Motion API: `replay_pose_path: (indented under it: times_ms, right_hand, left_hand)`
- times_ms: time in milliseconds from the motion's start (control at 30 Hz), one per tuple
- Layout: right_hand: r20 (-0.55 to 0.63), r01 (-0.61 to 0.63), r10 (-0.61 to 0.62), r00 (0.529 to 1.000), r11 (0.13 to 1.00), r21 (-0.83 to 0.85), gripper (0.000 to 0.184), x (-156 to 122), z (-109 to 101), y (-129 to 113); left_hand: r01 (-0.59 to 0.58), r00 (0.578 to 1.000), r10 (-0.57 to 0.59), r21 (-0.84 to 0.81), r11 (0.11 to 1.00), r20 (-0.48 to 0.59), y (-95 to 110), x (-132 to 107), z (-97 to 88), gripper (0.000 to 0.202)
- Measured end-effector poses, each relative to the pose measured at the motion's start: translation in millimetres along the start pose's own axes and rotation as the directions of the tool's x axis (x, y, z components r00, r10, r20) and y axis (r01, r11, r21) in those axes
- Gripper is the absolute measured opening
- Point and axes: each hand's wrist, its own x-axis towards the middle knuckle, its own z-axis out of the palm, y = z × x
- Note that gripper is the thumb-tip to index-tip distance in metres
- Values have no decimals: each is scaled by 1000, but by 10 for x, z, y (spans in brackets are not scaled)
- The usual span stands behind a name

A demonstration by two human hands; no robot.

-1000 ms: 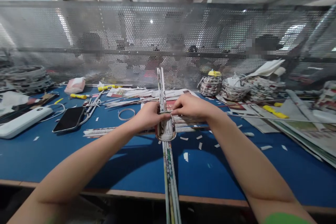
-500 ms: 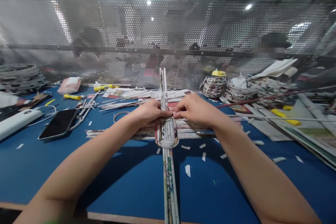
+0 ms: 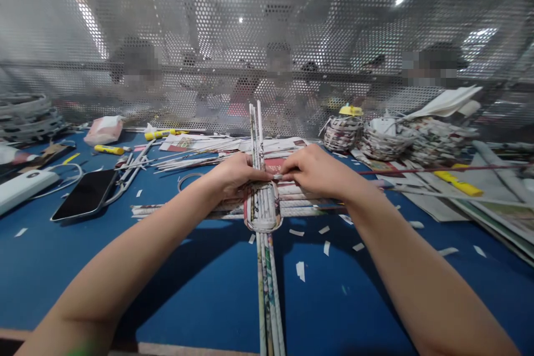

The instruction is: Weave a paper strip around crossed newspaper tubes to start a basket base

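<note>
Cross of rolled-paper rods sits on the blue surface, straight ahead. Pale strand loops round the near side of the crossing. Left hand: grip closed on the far leg of the rods, thumb laid across the top — presumably to keep them from splaying. Right hand: thumb and finger pinched together just beside that thumb, on what looks like a strand end; too small to be sure. Meeting the grips there probably lets one anchor while the other keeps tension. Small baskets stand by the perforated panel, phone lies off left — both likely parked to leave working room.
</note>
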Motion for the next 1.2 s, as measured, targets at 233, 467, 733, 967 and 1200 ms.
replay_pose_path:
  times_ms: [233,467,733,967,1200]
  right_hand:
    - [-14,-2,2,1000,1000,5,24,26,63,26]
    - [-55,-116,115,992,993,-28,17,-77,-51,137]
    - [-353,-209,150,924,968,-137,15,-227,-245,125]
    - [-214,-108,84,973,989,-103,20,-321,-282,-76]
    - [-160,-14,-10,987,989,-146,20,-128,-86,25]
  left_hand:
    - [-14,1000,12,-76,997,-19,-74,63,7,8]
    - [-15,994,7,-72,997,-110,9,40,-35,10]
    - [-61,992,51,-82,995,-116,16,37,-109,12]
    - [-60,994,55,-53,997,-95,15,49,-132,13]
    - [-69,996,65,-81,994,-54,39,-6,-101,11]
